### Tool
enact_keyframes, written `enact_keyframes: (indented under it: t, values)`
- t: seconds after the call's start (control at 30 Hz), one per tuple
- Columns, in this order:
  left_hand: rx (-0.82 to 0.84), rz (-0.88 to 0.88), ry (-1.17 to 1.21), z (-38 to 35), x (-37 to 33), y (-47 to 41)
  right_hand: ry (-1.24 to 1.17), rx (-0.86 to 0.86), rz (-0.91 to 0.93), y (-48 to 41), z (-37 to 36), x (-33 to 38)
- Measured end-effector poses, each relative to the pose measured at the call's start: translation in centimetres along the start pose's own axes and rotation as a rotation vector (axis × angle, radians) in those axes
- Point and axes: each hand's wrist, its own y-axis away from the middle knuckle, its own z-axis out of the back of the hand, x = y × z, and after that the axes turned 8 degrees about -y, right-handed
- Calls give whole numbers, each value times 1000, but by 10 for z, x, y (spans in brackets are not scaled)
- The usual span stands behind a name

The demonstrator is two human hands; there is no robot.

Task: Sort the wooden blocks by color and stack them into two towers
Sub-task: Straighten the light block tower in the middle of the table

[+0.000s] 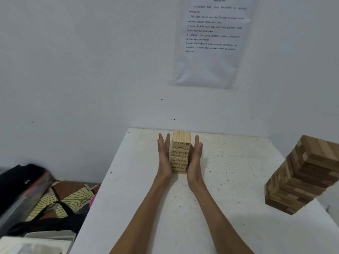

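Note:
A tower of pale wooden blocks [180,143] with printed numbers stands near the far edge of the white table [229,180]. My left hand [163,156] lies flat against its left side, fingers straight. My right hand [196,155] presses flat against its right side. Both palms face inward and touch the tower. A second tower of dark brown blocks [304,173] stands at the table's right edge, apart from both hands.
A white wall rises right behind the table, with a printed instruction sheet [212,41] taped to it. Left of the table, lower down, lie a black bag [23,184], a patterned cloth [69,197] and white items [36,242].

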Motion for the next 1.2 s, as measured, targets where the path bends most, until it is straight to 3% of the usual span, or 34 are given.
enact_keyframes:
  t: [0.3, 0.9, 1.2]
  values:
    - [35, 16, 97, -9, 9, -2, -6, 37, -4, -2, -7, -7]
    - [34, 7, -37, -4, -10, -10, -40, -28, 14, -2, -14, 19]
    - [45, 89, -43, -14, -12, -9, 12, -68, -64, -2, -20, 17]
